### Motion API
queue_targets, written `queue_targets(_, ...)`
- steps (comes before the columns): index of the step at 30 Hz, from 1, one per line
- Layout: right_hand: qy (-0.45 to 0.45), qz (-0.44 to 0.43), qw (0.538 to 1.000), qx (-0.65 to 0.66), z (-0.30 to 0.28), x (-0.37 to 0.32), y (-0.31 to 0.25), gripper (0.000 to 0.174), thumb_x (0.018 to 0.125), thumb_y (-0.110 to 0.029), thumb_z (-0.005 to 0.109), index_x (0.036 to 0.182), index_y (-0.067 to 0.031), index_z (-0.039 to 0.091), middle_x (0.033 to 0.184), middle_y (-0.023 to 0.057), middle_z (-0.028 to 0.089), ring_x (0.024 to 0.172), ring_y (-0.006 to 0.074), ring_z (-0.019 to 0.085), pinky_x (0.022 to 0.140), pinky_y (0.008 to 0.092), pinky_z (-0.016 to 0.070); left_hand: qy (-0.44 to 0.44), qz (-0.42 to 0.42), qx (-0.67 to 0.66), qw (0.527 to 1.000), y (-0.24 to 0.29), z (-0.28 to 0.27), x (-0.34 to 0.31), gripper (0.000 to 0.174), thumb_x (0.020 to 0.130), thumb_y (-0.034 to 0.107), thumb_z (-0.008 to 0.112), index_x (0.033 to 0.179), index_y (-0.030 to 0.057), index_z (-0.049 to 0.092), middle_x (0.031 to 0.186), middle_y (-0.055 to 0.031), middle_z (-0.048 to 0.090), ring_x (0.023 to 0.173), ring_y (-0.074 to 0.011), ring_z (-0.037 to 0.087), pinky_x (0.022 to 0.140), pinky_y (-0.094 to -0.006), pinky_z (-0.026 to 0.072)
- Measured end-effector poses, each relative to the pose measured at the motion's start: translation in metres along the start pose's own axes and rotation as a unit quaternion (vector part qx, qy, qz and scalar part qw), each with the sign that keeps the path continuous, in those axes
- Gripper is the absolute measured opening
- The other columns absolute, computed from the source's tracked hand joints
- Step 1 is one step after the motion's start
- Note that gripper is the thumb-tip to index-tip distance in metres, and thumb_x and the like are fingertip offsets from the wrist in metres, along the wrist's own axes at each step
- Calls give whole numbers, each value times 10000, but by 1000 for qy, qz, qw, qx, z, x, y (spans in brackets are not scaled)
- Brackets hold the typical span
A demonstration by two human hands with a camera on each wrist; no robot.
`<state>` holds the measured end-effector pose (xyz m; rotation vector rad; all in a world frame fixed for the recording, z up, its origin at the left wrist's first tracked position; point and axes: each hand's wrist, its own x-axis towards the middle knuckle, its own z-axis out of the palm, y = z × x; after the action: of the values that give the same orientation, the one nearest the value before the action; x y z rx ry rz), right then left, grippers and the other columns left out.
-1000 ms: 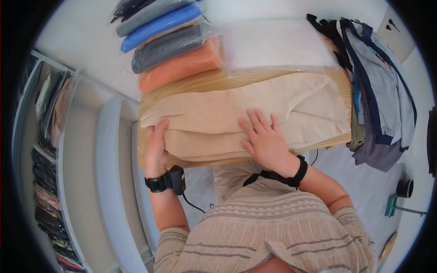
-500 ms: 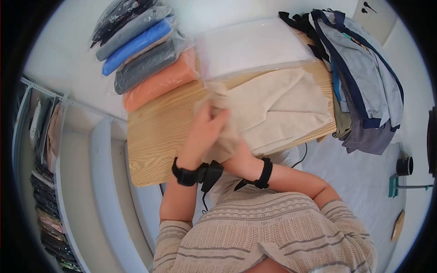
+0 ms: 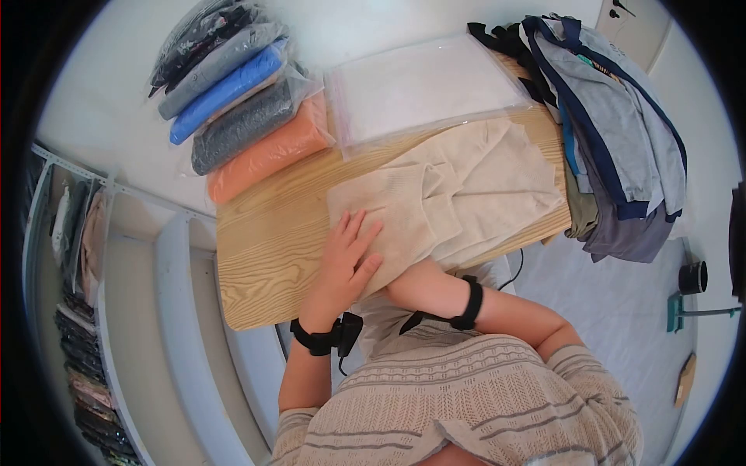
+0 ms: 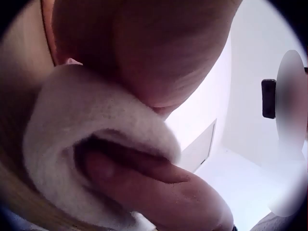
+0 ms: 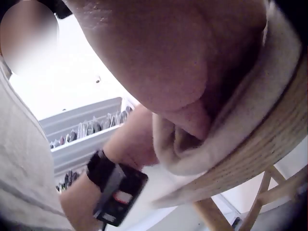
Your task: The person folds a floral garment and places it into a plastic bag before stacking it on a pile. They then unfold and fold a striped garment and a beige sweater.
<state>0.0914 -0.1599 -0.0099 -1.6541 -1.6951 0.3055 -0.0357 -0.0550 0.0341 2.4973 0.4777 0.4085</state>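
Observation:
A beige knit garment point(image 3: 497, 182) lies on the wooden table point(image 3: 268, 248), its left part turned over onto the rest in a layered fold. My left hand point(image 3: 342, 260) rests on the left edge of that fold, palm down, fingers straight and slightly spread. My right hand point(image 3: 416, 283) crosses in from the right and is tucked under the near end of the fold, fingers hidden in the head view. In the left wrist view, the cloth point(image 4: 57, 139) curls round the right hand point(image 4: 154, 192). The right wrist view likewise shows its fingers inside the fold; I cannot tell whether they grip.
Packed clothes in clear bags, an orange one point(image 3: 272, 147) lowest, are stacked at the back left. Flat clear plastic bags point(image 3: 423, 89) lie at the back. A pile of clothes point(image 3: 614, 132) hangs over the right edge. Shelves point(image 3: 144, 264) stand at the left.
The garment's left part has been folded over to the right. My left hand moved right with it and now lies flat on the fold; my right hand went from lying on top to inside it.

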Motion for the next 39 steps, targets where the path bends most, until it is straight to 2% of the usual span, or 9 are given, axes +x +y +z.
queue_targets(7, -64, 23, 995, -74, -86, -30, 37, 301, 814, -106, 588, 1106, -35, 579, 1185, 168, 559, 1142, 364, 484, 957, 439, 390, -5, -20, 106, 994, 6, 25, 0, 511, 889, 282, 553, 1369, 148, 438, 1481, -247, 192, 1348, -482, 143, 1089, -501, 195)
queue_targets(10, 175, 175, 968, 45, -107, -29, 34, 276, 845, -172, 562, 1067, -10, 591, 1096, 183, 590, 1027, 371, 535, 917, 421, 409, 7, -34, 130, 991, 17, 29, 3, 521, 878, 278, 567, 1367, 155, 440, 1471, -262, 191, 1334, -508, 142, 1084, -514, 199)
queue_targets(18, 64, 23, 972, -226, -62, -6, 46, 509, 868, -432, 540, 1327, -224, 468, 1392, 165, 369, 1278, 391, 346, 981, 558, 315, 170, -74, 6, 983, -2, 36, -9, 567, 911, 246, 539, 1414, 83, 334, 1458, -231, 247, 1343, -374, 251, 1067, -446, 283)
queue_targets(20, 66, 21, 967, -244, -63, -5, 49, 511, 865, -443, 538, 1321, -220, 476, 1387, 166, 377, 1274, 386, 355, 983, 539, 321, 193, -170, -412, 874, -8, 32, -16, 542, 949, 244, 492, 1408, 24, 306, 1420, -183, 347, 1311, -269, 341, 1049, -401, 326)
queue_targets(26, 54, -2, 977, -204, -67, -13, 46, 513, 864, -430, 545, 1321, -208, 474, 1336, 167, 440, 1272, 384, 368, 1001, 490, 318, 75, -313, -625, 711, -9, 21, -31, 471, 958, 290, 483, 1315, -7, 408, 1280, -130, 518, 1111, -237, 546, 951, -376, 446)
queue_targets(29, 38, -21, 987, -154, -68, -19, 48, 498, 873, -404, 539, 1321, -194, 475, 1310, 171, 464, 1266, 392, 377, 1006, 487, 316, 81, -185, -752, 628, 2, 22, -37, 474, 935, 238, 518, 1323, 0, 387, 1181, -113, 578, 1035, -226, 588, 860, -378, 490)
queue_targets(33, -27, -76, 996, -35, -81, -18, 68, 443, 878, -332, 540, 1282, -156, 495, 1298, 181, 468, 1258, 382, 390, 1006, 448, 338, -83, -91, -708, 695, -14, 4, -32, 458, 903, 166, 535, 1315, 10, 409, 1162, -111, 594, 1006, -220, 598, 847, -364, 489)
queue_targets(35, -66, -115, 991, 2, -89, -18, 69, 425, 870, -286, 563, 1265, -140, 502, 1292, 185, 468, 1254, 374, 396, 1003, 430, 349, -41, -121, -160, 979, -31, 6, -32, 449, 888, 103, 513, 1320, 26, 414, 1151, -126, 594, 977, -219, 594, 820, -363, 497)
queue_targets(39, 61, -31, 998, 14, -101, -26, 46, 436, 806, -176, 651, 1209, -78, 515, 1214, 203, 506, 1156, 370, 463, 953, 412, 393, 68, -171, -126, 975, -39, 0, -34, 458, 889, 80, 531, 1329, 42, 410, 1147, -121, 584, 960, -198, 582, 793, -336, 498)
